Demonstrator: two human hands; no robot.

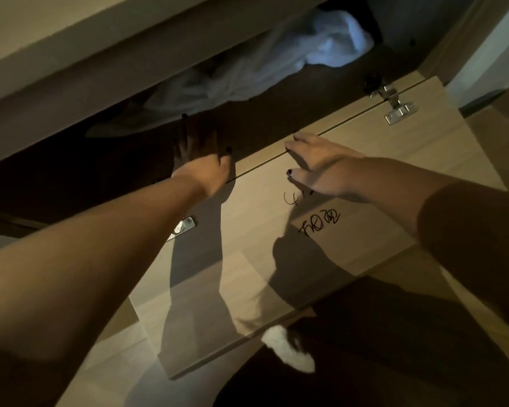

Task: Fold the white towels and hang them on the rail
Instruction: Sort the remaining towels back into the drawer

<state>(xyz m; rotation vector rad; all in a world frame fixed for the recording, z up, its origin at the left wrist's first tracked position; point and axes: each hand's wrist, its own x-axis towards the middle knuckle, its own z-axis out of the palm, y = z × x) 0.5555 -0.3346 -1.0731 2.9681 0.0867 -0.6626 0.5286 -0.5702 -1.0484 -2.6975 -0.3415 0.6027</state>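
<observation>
Pale wood, bright metal, soft cloth

The cupboard door [291, 259] looks like light wood-grain laminate, smooth and matt, with black pen scribble on it; its hinge [395, 105] is shiny bare metal; the white towels [291, 57] inside are soft, crumpled cloth; a fluffy white slipper [288, 352] looks furry; the floor [115, 353] is smooth pale wood
</observation>
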